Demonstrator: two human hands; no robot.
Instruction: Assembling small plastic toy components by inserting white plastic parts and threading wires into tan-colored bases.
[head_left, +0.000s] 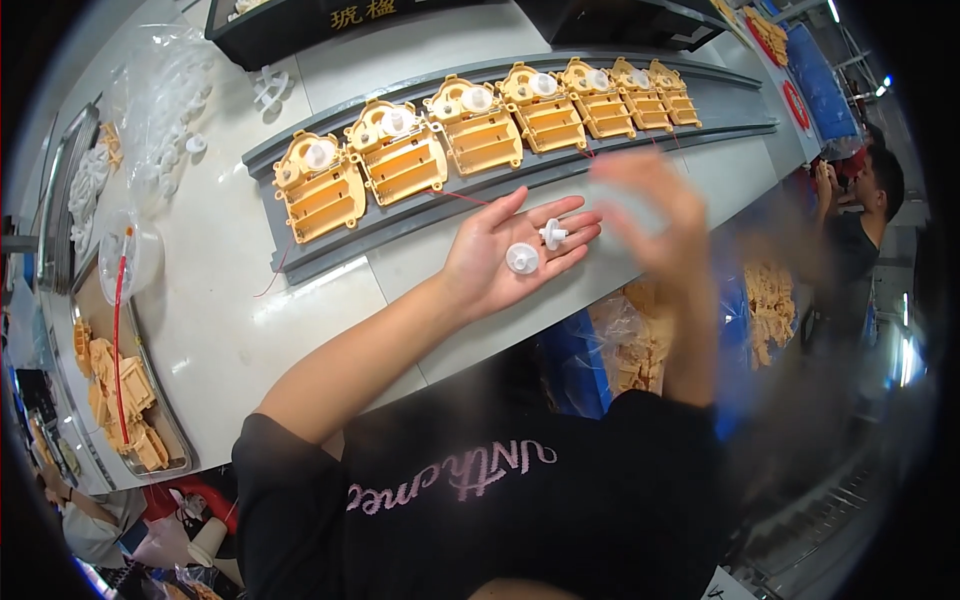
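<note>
Palm up and fingers stretched out, my left hand [490, 262] is open, with two small white plastic gears [521, 259] lying loose on it. One gear rests on the palm, the other across the fingers. Close to those fingertips is my right hand [650, 215], smeared by motion; whether it has anything in it cannot be made out. Beyond both hands, a row of yellow plastic housings [475, 138] sits along a grey rail [380, 212]. White round gears [397, 122] sit in the upper parts of several housings, and thin red wires [460, 196] stick out from some.
A metal tray [180, 462] with yellow parts and a cup [147, 262] are at the left. Behind lie a clear bag [160, 95] of white parts and black bins [300, 30]. Blue crates [580, 365] stand below the table's near edge. Another person [868, 215] is at the right.
</note>
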